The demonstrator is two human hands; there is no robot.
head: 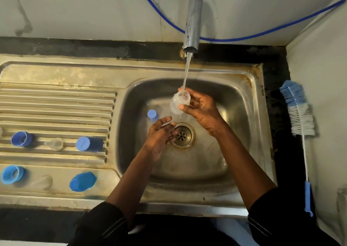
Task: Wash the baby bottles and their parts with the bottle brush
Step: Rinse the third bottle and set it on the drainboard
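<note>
- Dark sleeves (105, 225) at the bottom edge; both forearms reach over the front rim of the sink (187, 206) into the basin.
- Drainboard, near row, left to right: open blue ring (12, 174), a clear part (42, 182) too blurred to identify, blue cap (82, 181) on its side.
- Bottle brush (298, 114) lies on the dark desk (276, 103) right of the sink, along the wall. Its blue handle is nearest and its blue-and-white bristle head is at the far end. Neither hand touches it.
- Left hand (161, 135): low in the basin, beside the drain (181, 136), fingers loosely extended, holding nothing.
- Drainboard, far row, left to right: second blue ring (22, 138), clear teat (54, 144), second blue cap (89, 144) on its side, all on the ridges.
- Small blue-topped piece (152, 115) on the basin floor, just beyond the left fingertips.
- Right hand (201, 108): grips the clear bottle (179, 101) between thumb and fingertips, tilted with its mouth up, above the drain.
- Tap (192, 20) is running and its stream falls into the bottle mouth. Water drips from the bottle's lower end.
- Blue hose (262, 33) sags along the back wall.
</note>
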